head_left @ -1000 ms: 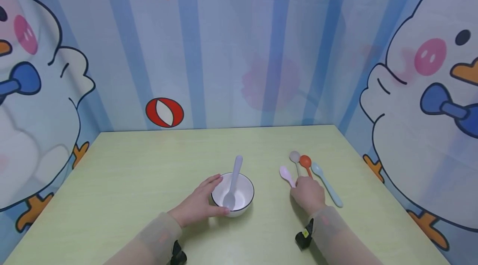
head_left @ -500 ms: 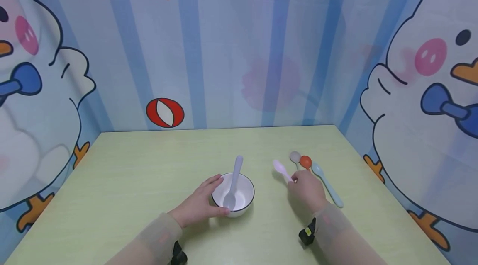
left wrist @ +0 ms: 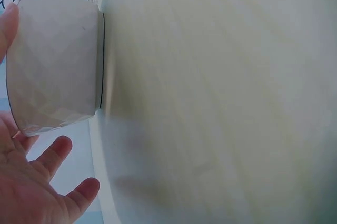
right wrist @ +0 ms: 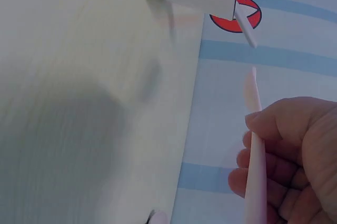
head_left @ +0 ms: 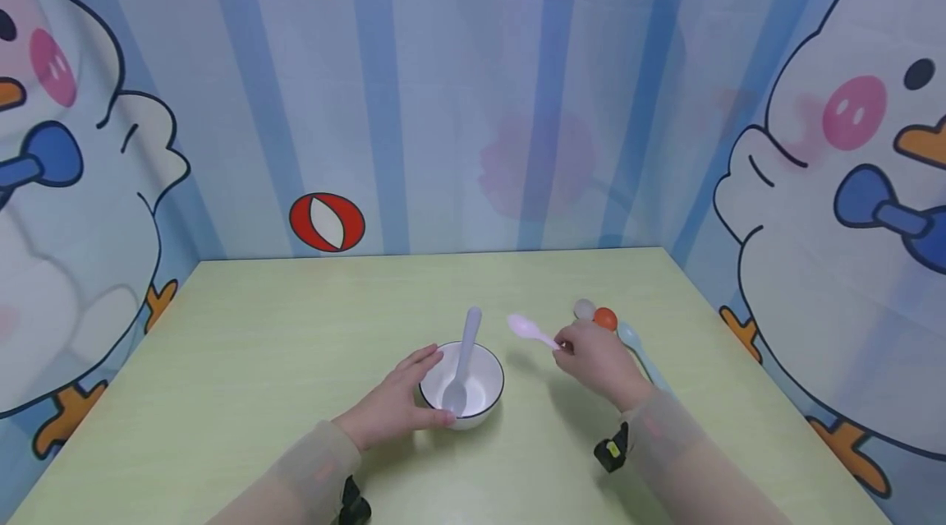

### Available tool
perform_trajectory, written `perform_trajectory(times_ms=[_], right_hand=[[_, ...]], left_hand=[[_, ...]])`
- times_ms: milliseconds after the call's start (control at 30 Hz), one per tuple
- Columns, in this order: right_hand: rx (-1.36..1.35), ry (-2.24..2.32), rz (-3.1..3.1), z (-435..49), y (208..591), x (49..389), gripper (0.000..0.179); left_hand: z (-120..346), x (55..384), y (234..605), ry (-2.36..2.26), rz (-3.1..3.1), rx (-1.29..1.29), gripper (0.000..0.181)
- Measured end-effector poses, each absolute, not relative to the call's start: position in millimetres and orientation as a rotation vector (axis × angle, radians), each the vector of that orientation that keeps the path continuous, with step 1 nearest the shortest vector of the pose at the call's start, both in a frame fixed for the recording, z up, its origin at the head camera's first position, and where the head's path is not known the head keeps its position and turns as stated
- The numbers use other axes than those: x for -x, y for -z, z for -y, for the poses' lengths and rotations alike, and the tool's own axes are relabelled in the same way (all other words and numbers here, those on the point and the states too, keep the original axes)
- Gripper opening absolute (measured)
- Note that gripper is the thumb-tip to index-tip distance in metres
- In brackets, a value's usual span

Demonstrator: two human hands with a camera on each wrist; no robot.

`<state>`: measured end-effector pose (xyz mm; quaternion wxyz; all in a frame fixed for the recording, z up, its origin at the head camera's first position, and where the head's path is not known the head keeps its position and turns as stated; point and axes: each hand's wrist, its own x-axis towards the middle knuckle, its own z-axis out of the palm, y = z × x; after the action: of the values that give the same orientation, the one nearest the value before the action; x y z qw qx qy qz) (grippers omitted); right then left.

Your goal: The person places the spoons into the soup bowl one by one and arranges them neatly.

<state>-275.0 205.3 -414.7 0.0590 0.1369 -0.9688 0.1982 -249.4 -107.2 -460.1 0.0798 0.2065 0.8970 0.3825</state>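
Note:
A white bowl with a dark rim stands upright on the table, a pale purple spoon leaning inside it with its handle above the rim. My left hand holds the bowl by its left side, thumb at the near rim and fingers at the far side; the left wrist view shows some fingers apart from the bowl wall. Right of the bowl, my right hand pinches a pink spoon by its handle, raised over the table. Its scoop points left toward the bowl.
Beyond my right hand lie a grey spoon, an orange-red spoon and a light blue spoon, their handles partly hidden. A printed duck curtain borders the pale yellow table at the back and sides.
My right hand has lifted the pink spoon from beside the other spoons and carried it left and up, toward the bowl. My left hand and the bowl keep their places.

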Motion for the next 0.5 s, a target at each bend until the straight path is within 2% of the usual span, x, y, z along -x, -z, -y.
perform_trajectory(times_ms=[500], right_hand=[[-1.222, -0.195, 2.717, -174, 380, 265, 0.007]], left_hand=[[107, 248, 459, -1.095, -2.7, -0.639, 0.092]])
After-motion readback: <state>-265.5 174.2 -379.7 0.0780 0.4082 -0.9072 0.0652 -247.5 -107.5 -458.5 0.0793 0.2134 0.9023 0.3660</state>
